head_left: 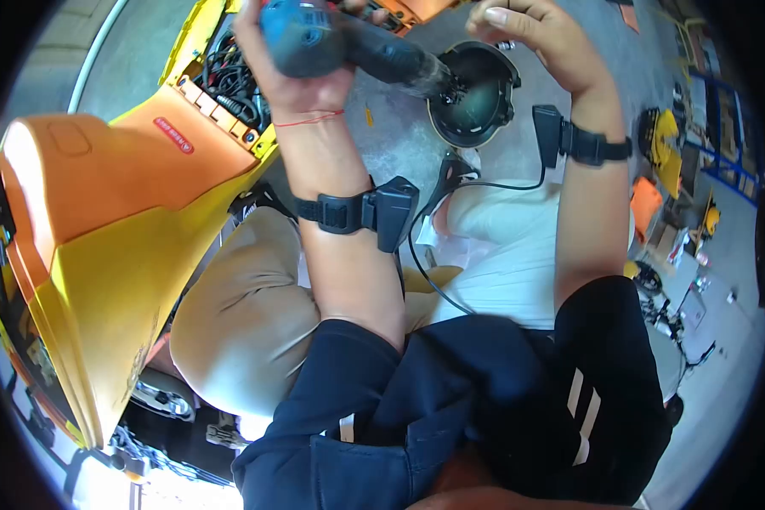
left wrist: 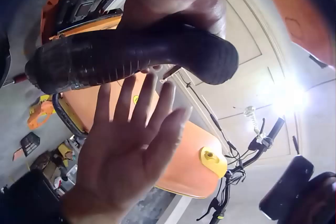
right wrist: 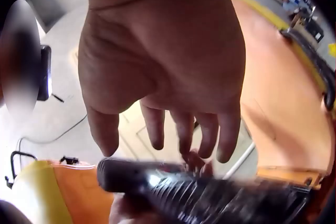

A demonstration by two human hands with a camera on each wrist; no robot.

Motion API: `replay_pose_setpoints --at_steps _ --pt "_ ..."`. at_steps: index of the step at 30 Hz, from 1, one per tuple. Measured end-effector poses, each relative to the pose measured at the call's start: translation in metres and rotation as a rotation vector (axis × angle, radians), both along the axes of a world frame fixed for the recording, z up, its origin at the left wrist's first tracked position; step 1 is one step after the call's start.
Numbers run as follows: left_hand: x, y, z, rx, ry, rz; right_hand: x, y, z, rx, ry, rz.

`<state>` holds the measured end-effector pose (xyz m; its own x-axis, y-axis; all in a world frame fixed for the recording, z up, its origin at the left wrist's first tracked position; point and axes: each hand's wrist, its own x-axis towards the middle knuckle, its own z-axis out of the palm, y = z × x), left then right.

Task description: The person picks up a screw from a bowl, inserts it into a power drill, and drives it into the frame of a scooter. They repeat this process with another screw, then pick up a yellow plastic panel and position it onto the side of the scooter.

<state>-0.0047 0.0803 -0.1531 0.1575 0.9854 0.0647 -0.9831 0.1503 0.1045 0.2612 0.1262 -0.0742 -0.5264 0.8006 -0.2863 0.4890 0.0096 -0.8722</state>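
Head camera above, wrists closer.

Head view: power tool (head_left: 304, 38) blurred, cut by top edge; left hand (head_left: 316, 92) partly hidden behind it; red label (head_left: 173, 136) lettering too small

Floored in grey (head_left: 391, 127) around the blue metal rack (head_left: 722, 161), with boxes and loose clutter (head_left: 667, 242) strewn near it. Lit by white glare (head_left: 183, 497) well apart from that rack, and bounded, in the left wrist view, by a cream panelled surface (left wrist: 247, 35).
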Motion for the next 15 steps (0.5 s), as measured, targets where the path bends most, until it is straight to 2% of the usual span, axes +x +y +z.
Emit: replay_pose_setpoints --at_steps 1,2,3,5,6,7,9,11,13,14,15 --pt "-0.004 0.002 -0.003 0.016 0.046 -0.044 0.026 0.001 -0.018 -0.164 0.038 -0.099" --pt "-0.006 0.005 -0.008 -0.003 -0.097 -0.102 0.052 -0.001 -0.046 -0.256 0.014 -0.254" --pt "-0.001 0.003 -0.005 -0.027 -0.039 -0.055 0.074 -0.003 -0.079 -0.304 -0.092 -0.424" --pt "0.003 0.005 -0.009 -0.047 0.013 -0.026 0.119 -0.020 -0.165 -0.307 -0.209 -0.762" --pt "0.007 0.007 -0.008 -0.014 0.047 0.001 0.161 -0.025 -0.231 -0.366 -0.325 -0.820" --pt "0.006 0.008 -0.012 0.057 0.089 -0.002 0.157 -0.046 -0.242 -0.336 -0.435 -0.906" --pt "0.011 0.001 0.000 -0.048 0.149 0.016 0.143 -0.078 -0.273 -0.245 -0.096 -1.197" --pt "0.015 -0.001 0.013 -0.137 0.212 0.090 0.136 -0.086 -0.300 -0.229 -0.067 -1.221" --pt "0.025 -0.004 0.026 -0.054 0.203 0.085 0.130 -0.085 -0.327 -0.162 -0.190 -1.087" --pt "0.019 0.001 0.025 -0.121 0.033 -0.037 0.126 -0.089 -0.339 -0.169 -0.183 -1.099" --pt "0.015 0.007 0.020 -0.120 0.042 -0.046 0.119 -0.089 -0.345 -0.055 -0.363 -1.047"
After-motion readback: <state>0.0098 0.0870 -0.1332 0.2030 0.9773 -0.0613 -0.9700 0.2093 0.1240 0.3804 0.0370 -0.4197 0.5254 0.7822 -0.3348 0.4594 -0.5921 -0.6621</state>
